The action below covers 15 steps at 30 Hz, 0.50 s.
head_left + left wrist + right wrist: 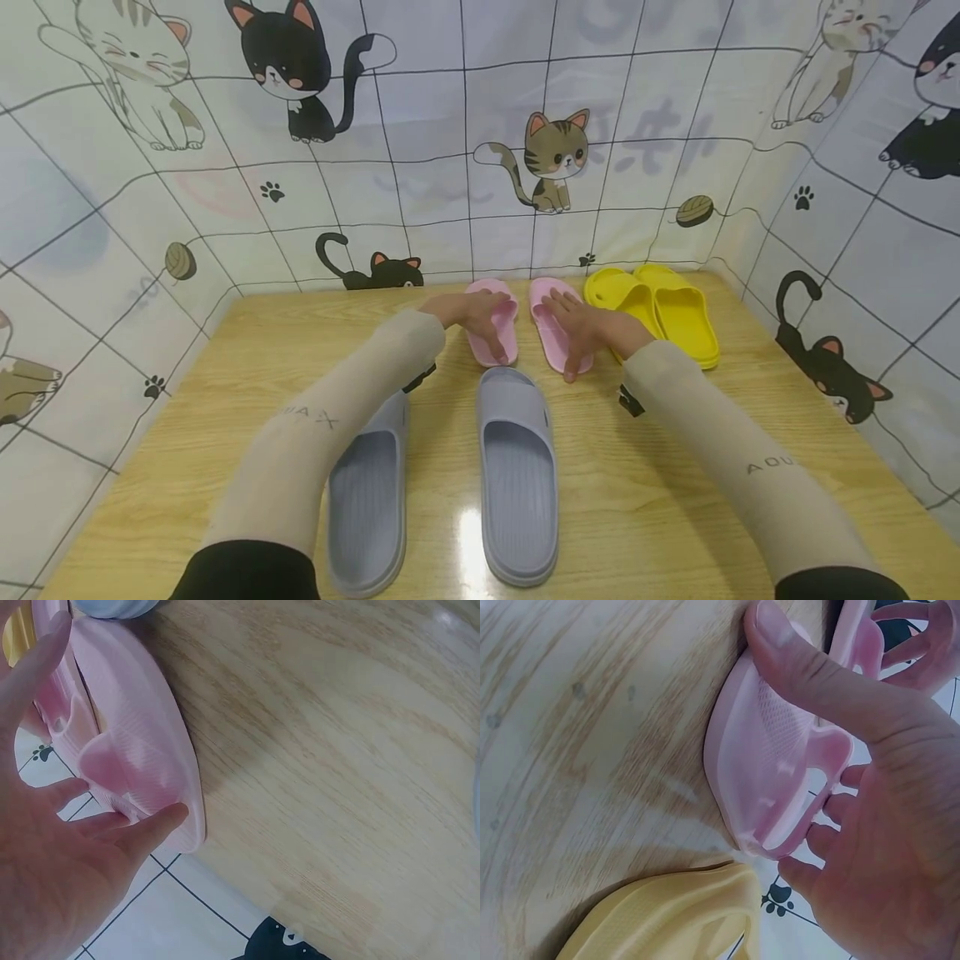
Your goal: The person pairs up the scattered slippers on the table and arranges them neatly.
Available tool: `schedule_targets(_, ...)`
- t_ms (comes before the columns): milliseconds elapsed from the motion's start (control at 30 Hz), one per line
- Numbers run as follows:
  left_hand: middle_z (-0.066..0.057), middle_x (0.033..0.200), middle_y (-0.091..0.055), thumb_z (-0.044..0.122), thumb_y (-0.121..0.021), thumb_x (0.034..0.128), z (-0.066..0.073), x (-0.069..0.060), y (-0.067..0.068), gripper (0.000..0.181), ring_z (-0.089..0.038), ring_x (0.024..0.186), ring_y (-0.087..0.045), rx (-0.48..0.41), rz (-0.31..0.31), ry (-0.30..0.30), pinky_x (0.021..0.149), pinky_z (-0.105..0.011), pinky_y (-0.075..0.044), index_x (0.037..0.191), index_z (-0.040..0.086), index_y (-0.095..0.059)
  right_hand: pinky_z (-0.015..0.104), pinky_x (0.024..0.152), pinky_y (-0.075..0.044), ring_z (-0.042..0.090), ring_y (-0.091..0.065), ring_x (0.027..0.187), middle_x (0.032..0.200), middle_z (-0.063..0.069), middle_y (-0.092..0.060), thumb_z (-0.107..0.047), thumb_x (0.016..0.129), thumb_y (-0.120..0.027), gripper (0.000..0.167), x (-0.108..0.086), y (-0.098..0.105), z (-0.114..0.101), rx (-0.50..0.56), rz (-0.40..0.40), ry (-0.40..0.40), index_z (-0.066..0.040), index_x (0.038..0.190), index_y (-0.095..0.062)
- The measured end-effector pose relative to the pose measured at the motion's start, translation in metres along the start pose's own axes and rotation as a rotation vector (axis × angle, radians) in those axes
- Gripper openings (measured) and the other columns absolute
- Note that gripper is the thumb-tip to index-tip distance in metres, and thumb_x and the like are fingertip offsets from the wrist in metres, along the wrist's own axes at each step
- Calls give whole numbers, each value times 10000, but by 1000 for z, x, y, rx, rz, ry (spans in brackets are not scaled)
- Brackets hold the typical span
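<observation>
Two pink slippers stand side by side near the back wall. Over the left pink slipper (510,335) spreads my left hand (478,313); in the left wrist view its outstretched fingers reach over the toe strap, one tip seeming to touch near the toe edge. My right hand (588,327) hovers at the right pink slipper (550,340), fingers extended. In the right wrist view the thumb lies along that slipper's (735,742) heel end and the fingertips are by its toe strap. Neither hand appears to grip. Both hands partly hide the slippers in the head view.
A grey slide (519,483) sits just in front of the pink pair, with another grey slide (367,500) partly behind my left sleeve. Yellow clogs (686,325) stand at the back right, close to my right hand. A cat-print wall (435,192) borders the wooden surface (255,350).
</observation>
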<state>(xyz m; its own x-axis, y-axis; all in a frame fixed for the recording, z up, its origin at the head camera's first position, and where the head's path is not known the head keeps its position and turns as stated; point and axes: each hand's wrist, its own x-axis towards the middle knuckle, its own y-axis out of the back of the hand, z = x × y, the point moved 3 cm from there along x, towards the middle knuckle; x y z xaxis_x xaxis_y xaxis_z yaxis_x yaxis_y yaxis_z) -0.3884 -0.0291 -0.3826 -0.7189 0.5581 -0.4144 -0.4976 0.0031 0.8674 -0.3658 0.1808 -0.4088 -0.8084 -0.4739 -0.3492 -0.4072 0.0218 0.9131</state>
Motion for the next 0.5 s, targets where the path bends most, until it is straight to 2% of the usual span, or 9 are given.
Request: schedule_targets(500, -208, 1721, -134, 422, -908, 747, 8, 2, -2, 1226, -380, 1583, -209, -21, 11, 20, 1262, -593, -257, 1666, 156, -142, 575, 1301, -77, 454, 39, 1602, 1733, 219, 99, -367, 629, -1001, 1484, 4, -1, -1, -5, 37, -13, -36, 1654, 20)
